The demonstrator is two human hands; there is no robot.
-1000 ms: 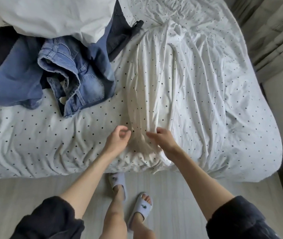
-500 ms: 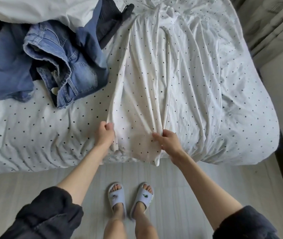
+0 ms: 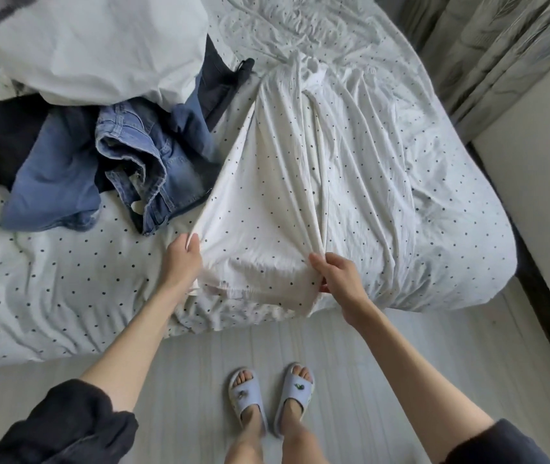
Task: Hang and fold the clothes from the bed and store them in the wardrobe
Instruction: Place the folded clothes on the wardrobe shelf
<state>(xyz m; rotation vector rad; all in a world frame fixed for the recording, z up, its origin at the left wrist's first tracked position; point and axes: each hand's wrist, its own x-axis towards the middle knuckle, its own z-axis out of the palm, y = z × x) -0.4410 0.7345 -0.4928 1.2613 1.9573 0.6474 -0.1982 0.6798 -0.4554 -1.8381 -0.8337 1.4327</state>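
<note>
Left hand [image 3: 183, 259] and right hand [image 3: 340, 276] each pinch the hem of a white, dark-dotted, creased garment [image 3: 267, 202].

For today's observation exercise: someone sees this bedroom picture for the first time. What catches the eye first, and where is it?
First, the two hands at the bed's near edge: the left hand and right hand each grip the hem of a white dotted garment spread across the dotted sheet. Next, the blue jeans heaped to the left of it, under a white pile.
</note>
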